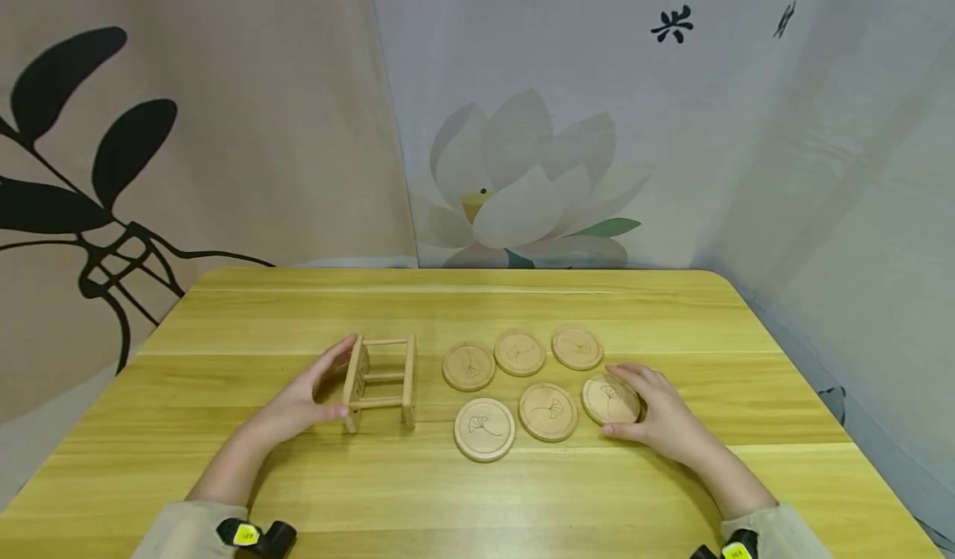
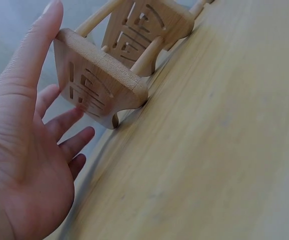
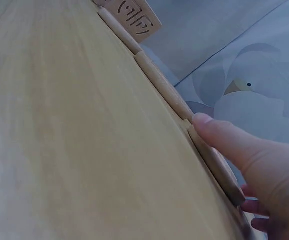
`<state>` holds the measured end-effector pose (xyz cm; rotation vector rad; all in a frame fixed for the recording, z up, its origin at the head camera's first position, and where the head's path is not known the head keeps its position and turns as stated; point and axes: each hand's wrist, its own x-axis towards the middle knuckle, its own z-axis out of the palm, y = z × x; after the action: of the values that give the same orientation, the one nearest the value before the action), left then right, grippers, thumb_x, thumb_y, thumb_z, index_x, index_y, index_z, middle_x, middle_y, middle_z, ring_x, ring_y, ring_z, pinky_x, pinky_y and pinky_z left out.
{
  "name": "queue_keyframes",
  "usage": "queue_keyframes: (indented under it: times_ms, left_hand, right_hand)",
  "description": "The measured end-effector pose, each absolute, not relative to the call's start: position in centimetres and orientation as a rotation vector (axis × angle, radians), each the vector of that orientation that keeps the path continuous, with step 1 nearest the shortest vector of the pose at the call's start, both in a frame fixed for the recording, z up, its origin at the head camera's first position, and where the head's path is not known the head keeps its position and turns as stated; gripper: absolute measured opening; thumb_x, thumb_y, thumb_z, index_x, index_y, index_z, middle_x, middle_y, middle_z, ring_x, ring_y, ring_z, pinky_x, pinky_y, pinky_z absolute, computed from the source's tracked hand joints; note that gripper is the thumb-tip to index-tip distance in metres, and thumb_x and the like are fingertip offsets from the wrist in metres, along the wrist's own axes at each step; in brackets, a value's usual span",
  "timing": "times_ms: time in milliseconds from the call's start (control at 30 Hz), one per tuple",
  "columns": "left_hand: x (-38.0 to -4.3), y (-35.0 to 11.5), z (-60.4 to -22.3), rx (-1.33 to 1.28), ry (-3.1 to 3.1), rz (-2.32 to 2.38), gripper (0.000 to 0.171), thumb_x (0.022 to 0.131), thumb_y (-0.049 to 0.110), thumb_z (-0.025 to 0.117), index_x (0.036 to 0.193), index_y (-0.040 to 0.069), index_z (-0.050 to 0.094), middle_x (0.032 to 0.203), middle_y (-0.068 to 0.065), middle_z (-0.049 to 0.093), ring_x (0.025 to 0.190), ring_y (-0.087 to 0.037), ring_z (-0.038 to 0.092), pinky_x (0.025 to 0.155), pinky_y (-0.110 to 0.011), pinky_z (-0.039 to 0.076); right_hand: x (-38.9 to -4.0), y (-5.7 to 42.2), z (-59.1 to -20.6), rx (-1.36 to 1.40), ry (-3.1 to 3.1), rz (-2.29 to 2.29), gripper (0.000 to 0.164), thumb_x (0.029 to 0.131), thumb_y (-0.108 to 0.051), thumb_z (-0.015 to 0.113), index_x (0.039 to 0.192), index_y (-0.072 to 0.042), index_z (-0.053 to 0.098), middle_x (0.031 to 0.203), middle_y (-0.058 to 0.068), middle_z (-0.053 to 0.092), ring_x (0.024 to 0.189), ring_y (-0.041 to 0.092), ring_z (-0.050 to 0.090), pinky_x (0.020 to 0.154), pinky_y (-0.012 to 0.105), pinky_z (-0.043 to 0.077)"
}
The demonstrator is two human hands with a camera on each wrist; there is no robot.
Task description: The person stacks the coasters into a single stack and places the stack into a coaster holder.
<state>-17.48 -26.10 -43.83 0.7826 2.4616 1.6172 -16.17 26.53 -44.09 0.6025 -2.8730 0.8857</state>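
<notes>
A small wooden holder with two carved end panels joined by rods stands left of the middle of the table. My left hand is at its left panel, thumb and fingertips touching the panel's edges, with the fingers mostly straight. Several round wooden coasters, each engraved with a leaf-like design, lie flat in two rows right of the holder. My right hand spans the rightmost coaster of the near row, gripping its rim between thumb and fingers. In the right wrist view this coaster appears edge-on, close to the table.
The near row also has a left coaster and a middle coaster. Behind lie the far-row coasters, left, middle and right. A printed curtain hangs past the wooden table's back edge.
</notes>
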Motion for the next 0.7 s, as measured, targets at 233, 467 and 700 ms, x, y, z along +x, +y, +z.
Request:
queue_keyframes:
  times_ms: [233, 467, 700]
  left_hand:
    - [-17.56, -26.15, -44.12, 0.775, 2.450, 1.637, 0.094, 0.083, 0.030, 0.076, 0.155, 0.021, 0.015, 0.150, -0.017, 0.031, 0.132, -0.042, 0.027, 0.097, -0.076, 0.010]
    - [-17.55, -26.17, -44.07, 0.765, 2.450, 1.636, 0.094, 0.084, 0.034, 0.075, 0.155, 0.021, 0.015, 0.149, -0.018, 0.031, 0.131, -0.042, 0.028, 0.096, -0.077, 0.011]
    - [-17.54, -26.04, -43.87, 0.754, 2.443, 1.645, 0.093, 0.083, 0.032, 0.076, 0.154, 0.027, 0.016, 0.149, -0.017, 0.031, 0.131, -0.042, 0.028, 0.096, -0.077, 0.010]
  right_hand:
    - [-16.35, 26.65, -44.32, 0.653, -2.856, 0.918, 0.089, 0.068, -0.046, 0.084, 0.140, -0.007, 0.048, 0.136, 0.017, 0.045, 0.124, 0.042, 0.037, 0.094, 0.065, 0.034]
    - [-16.28, 26.54, -44.48, 0.663, -2.849, 0.894, 0.085, 0.069, -0.045, 0.083, 0.137, -0.005, 0.051, 0.133, 0.018, 0.047, 0.121, 0.042, 0.040, 0.092, 0.064, 0.036]
    - [-16.32, 26.50, -44.52, 0.642, -2.857, 0.898, 0.084, 0.069, -0.043, 0.084, 0.136, -0.003, 0.052, 0.132, 0.017, 0.048, 0.120, 0.041, 0.041, 0.093, 0.062, 0.037]
